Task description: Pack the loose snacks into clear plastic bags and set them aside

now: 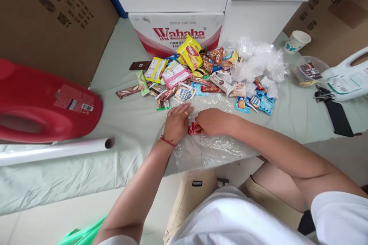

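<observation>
Red packet [194, 128], long axis seemingly left-right, between left hand [177, 123] and right hand [212, 121] (whether fingers clamp it, cannot tell).

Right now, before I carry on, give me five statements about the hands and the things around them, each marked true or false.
1. The small red packet is between the left hand and the right hand. True.
2. A red cord circles the right wrist. False: the red cord is on the left wrist.
3. Clear plastic film is spread around the hands. True.
4. The white roll lies beside the paper cup. False: the white roll lies beside the red jug.
5. The snack pile is in front of the Wahaha box. True.
</observation>
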The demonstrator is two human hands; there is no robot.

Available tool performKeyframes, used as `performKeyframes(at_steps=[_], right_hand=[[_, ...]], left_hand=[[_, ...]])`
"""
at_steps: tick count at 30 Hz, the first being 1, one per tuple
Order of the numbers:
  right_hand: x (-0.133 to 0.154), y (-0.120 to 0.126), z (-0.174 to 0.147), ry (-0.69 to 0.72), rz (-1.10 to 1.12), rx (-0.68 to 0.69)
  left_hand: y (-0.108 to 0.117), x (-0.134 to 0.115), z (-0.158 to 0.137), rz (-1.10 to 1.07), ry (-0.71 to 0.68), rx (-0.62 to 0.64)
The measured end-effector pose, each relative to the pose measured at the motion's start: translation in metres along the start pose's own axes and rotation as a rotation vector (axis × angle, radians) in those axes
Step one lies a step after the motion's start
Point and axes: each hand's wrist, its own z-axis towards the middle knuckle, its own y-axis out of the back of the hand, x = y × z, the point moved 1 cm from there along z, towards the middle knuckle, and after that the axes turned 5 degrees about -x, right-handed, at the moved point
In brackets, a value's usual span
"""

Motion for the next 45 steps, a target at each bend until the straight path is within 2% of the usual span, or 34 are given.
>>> performKeyframes(at_steps=[4,9,13,16,19,24,28,32,35,42,45], right_hand=[[-0.007,-0.021,-0.012,-0.081,0.087,-0.1],[-0.011,-0.032,-0.03,-0.143,0.094,-0.164],[-0.013,-0.037,-0.031,-0.18,0.163,-0.241],[-0.02,-0.04,-0.026,-0.213,0.193,-0.204],[-0.027,-0.04,-0.021,-0.18,0.218,-0.147],[-0.032,-0.035,-0.027,-0.225,0.218,-0.213],[-0.024,-0.034,-0.033,-0.21,0.214,-0.291],[-0.008,-0.046,-0.027,-0.139,0.143,-0.19],[-0.004,-0.052,-0.024,-0.13,0.064,-0.174],[-0.016,-0.033,-0.033,-0.139,0.031,-0.179],[-0.016,-0.033,-0.031,-0.128,0.028,-0.175]], left_hand=[[-0.001,0.005,0.001,-0.051,-0.01,-0.002],[-0.003,0.007,0.002,-0.067,0.007,-0.023],[-0.003,0.006,0.002,-0.067,-0.003,-0.027],[-0.002,0.006,0.002,-0.066,-0.004,-0.029],[-0.002,0.006,0.002,-0.061,0.002,-0.029],[-0.001,0.004,0.002,-0.063,0.002,-0.023],[0.0,0.004,0.002,-0.077,0.009,-0.031],[-0.002,0.007,0.003,-0.101,0.008,-0.041],[-0.005,0.009,0.003,-0.116,0.001,-0.057],[-0.007,0.01,0.003,-0.119,-0.002,-0.071],[-0.006,0.009,0.003,-0.116,0.0,-0.07]])
